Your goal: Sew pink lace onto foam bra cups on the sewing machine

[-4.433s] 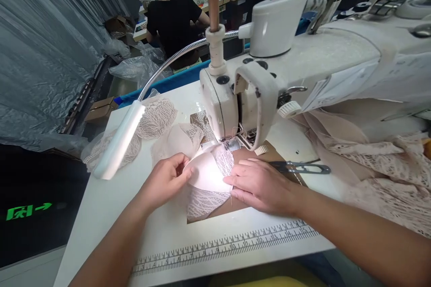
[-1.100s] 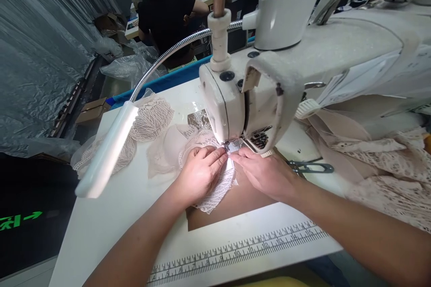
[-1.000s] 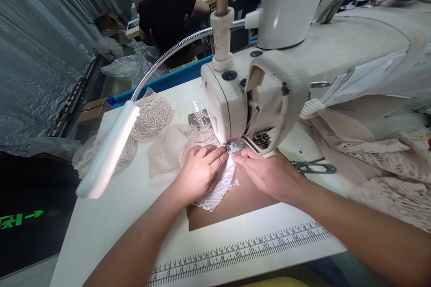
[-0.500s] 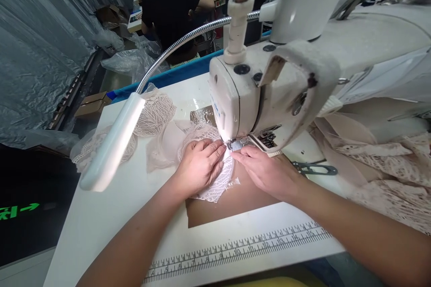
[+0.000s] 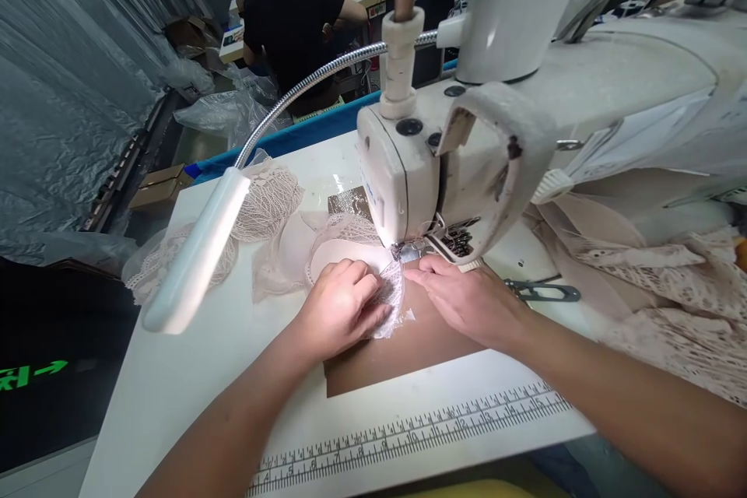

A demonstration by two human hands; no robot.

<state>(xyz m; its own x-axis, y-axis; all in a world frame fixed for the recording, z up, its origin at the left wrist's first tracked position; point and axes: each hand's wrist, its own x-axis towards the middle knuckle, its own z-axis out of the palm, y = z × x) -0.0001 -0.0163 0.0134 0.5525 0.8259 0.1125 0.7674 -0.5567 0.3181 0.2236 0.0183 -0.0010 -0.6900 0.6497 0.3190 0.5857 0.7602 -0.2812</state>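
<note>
A pale lace cup piece (image 5: 390, 297) lies under the needle area of a white sewing machine (image 5: 397, 171). My left hand (image 5: 341, 307) has its fingers curled and closed on the left side of the lace, and covers part of it. Close to the presser foot (image 5: 398, 251), my right hand (image 5: 452, 288) is closed, its fingertips pinching at the lace's right edge; its thumb is mostly hidden. Behind my left hand a smooth, pale moulded cup (image 5: 344, 253) shows, joined to or lying against the lace.
More lace cups (image 5: 268, 202) lie at the back left, beneath a lamp (image 5: 201, 249) on a bent metal neck. Grey thread snips (image 5: 542, 292) and heaped lace fabric (image 5: 671, 272) are on the right. A printed ruler (image 5: 408, 436) runs along the front edge. A person (image 5: 292, 23) sits beyond.
My left hand has gone from lying flat over the lace to curled fingers. The lace is folded or shifted, so less shows in front and more smooth cup behind. My right hand stays near the needle.
</note>
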